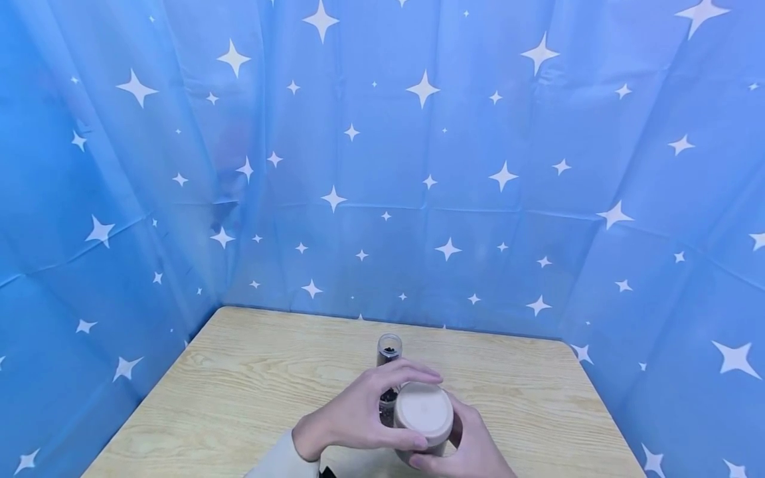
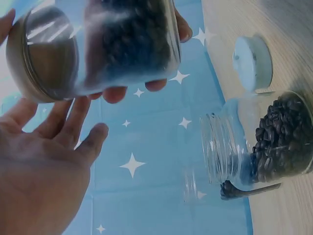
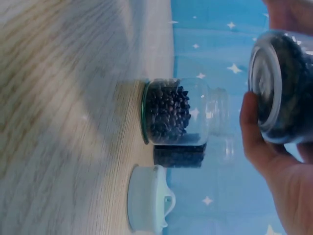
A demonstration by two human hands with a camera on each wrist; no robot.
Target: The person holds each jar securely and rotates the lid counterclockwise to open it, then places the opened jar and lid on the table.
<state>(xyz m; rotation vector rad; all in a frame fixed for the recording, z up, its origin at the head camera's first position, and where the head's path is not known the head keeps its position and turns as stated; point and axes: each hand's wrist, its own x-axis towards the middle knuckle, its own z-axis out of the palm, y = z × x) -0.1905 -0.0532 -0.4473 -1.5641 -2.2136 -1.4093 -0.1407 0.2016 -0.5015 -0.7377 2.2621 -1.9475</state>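
Above the table, a clear jar of dark beans is tilted in the air between both hands. Its pale round lid faces the head camera. My right hand grips the jar's body near the base, fingers wrapped round the glass. Around the lid curves my left hand, thumb on the near edge and forefinger along the far edge; its other fingertips are partly hidden. Beyond the left hand stands a lidless glass jar, partly filled with dark beans.
A narrow clear bottle with dark contents stands farther back. On the wooden table sits a pale cap with a small loop, beside the lidless jar. Blue star-patterned curtains hang around the table's back and sides.
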